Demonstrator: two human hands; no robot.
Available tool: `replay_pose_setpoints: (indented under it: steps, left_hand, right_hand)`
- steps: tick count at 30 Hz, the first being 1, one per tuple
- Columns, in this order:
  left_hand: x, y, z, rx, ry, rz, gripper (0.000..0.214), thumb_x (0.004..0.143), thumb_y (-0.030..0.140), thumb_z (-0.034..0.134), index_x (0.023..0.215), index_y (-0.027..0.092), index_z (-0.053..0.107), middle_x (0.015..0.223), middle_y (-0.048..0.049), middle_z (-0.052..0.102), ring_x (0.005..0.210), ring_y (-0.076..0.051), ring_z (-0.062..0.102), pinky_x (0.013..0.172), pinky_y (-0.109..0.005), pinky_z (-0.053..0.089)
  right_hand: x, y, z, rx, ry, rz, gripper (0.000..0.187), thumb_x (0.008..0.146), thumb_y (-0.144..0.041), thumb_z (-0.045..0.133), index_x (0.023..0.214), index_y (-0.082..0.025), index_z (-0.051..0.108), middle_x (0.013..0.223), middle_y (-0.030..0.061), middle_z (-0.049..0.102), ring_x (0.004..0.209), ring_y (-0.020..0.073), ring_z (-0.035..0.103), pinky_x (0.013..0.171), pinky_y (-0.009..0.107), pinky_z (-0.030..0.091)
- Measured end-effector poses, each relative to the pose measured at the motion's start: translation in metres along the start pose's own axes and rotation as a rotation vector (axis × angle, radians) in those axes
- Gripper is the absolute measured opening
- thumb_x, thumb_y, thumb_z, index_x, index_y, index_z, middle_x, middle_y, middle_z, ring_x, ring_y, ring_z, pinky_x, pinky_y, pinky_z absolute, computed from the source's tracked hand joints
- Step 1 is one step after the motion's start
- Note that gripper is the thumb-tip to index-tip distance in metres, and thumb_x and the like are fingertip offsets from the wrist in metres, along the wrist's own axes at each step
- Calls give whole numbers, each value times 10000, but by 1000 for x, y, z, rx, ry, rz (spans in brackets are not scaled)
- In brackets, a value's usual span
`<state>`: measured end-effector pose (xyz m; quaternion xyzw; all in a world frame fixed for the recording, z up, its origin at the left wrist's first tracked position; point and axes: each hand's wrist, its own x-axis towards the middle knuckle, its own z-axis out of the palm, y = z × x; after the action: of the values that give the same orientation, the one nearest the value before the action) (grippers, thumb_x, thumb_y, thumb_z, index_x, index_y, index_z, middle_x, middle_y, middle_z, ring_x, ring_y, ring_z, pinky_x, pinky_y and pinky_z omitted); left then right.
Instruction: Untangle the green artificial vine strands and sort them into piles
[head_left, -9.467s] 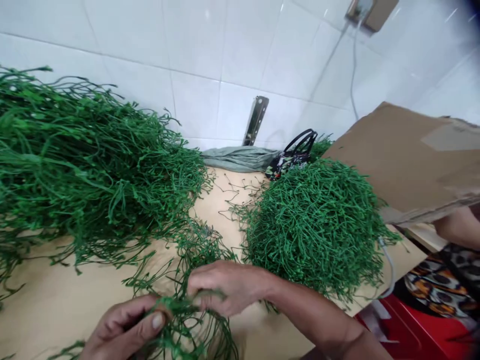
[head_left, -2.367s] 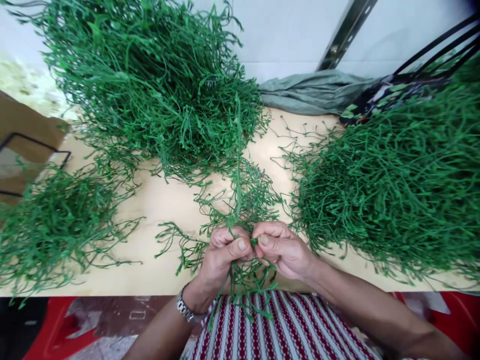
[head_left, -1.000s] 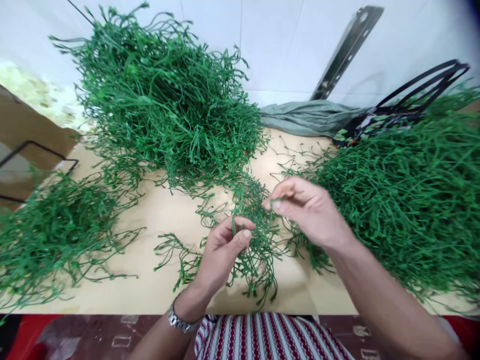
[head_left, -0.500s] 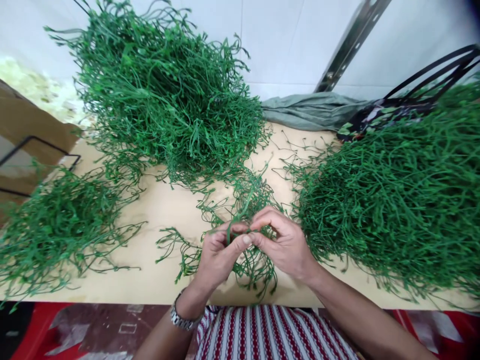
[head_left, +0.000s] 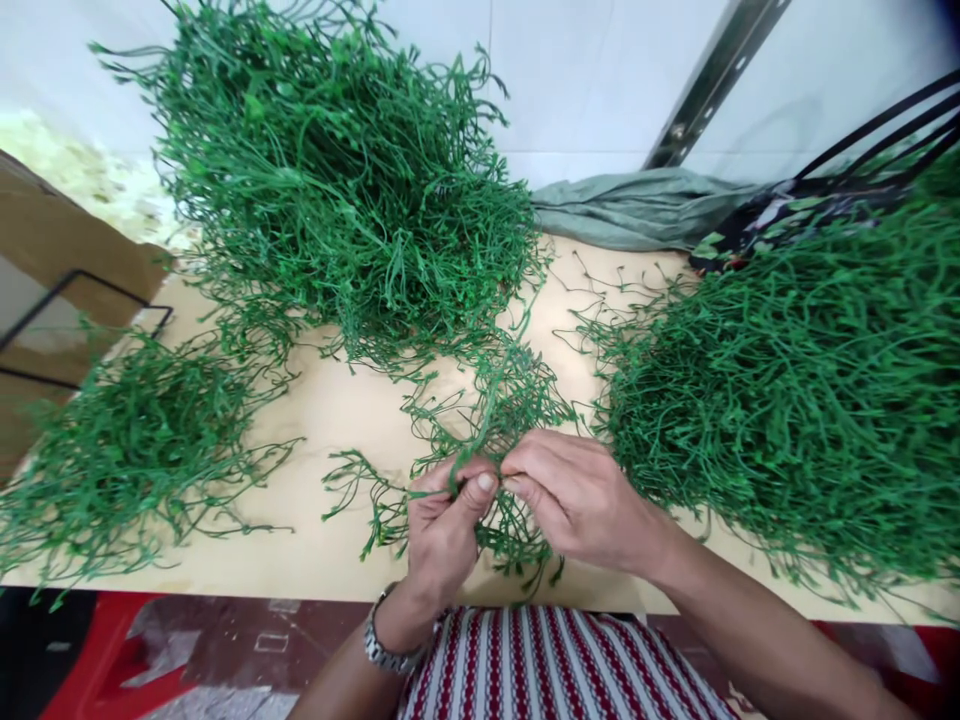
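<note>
"How are the hands gripping?"

"The left hand (head_left: 446,530), just below the centre of the frame, pinches a slender green stem (head_left: 475,438) between thumb and curled fingers. The right hand (head_left: 577,500) meets it there, thumb and forefinger drawn together at the tips; whatever is between them is too small to tell."

"And the stem itself?"

"It rises from the left fingers toward mid-frame, gently bent, a shade lighter than the tangled sprigs (head_left: 529,385) behind it. More sprigs show beneath the hands; whether they hang from the grip, I can't tell."

"What are the surroundings made of?"

"Wiry, knobbly-tipped green strands: a bushy heap (head_left: 337,200) at upper left, a dense rounded mound (head_left: 795,390) at right, a flatter pile (head_left: 142,440) at lower left. The tabletop (head_left: 337,400) is smooth and pale; a crumpled grey-green cloth (head_left: 637,208) lies at upper right."
</note>
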<state>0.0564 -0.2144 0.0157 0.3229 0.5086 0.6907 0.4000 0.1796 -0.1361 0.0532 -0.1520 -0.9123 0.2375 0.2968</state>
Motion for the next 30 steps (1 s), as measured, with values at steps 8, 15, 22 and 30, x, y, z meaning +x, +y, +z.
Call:
replay_pose_setpoints:
  steps: [8,15,22,30]
  left_hand:
    - [-8,16,-1,32,-37,62,101,730,196,636,633,174,654,550,24,550,515,-89,437,516,-216,349]
    - [-13,30,3,16,-29,-43,171,721,243,646,578,158,606,556,9,538,537,-106,456,540,-232,370]
    - [2,29,-8,166,-321,-151,279,753,405,595,680,137,574,591,15,441,534,-83,360,490,-210,298]
    - [8,28,-18,249,-584,-136,414,832,354,501,524,158,306,512,60,214,470,-56,212,434,-214,179]
  right_hand:
    - [7,-7,-12,360,-142,89,116,840,-137,427,736,-146,479,626,-17,436,577,83,402,543,220,311]
    - [4,-7,-14,530,-160,116,120,849,-196,450,737,-156,468,632,-28,439,572,71,401,539,209,307]
    - [3,-4,-8,263,-101,52,86,836,-132,437,763,-146,480,655,-3,471,603,96,423,564,234,323]
    - [1,-13,-13,-200,-236,-134,148,829,-110,400,711,-153,478,644,14,441,602,136,354,569,286,278]
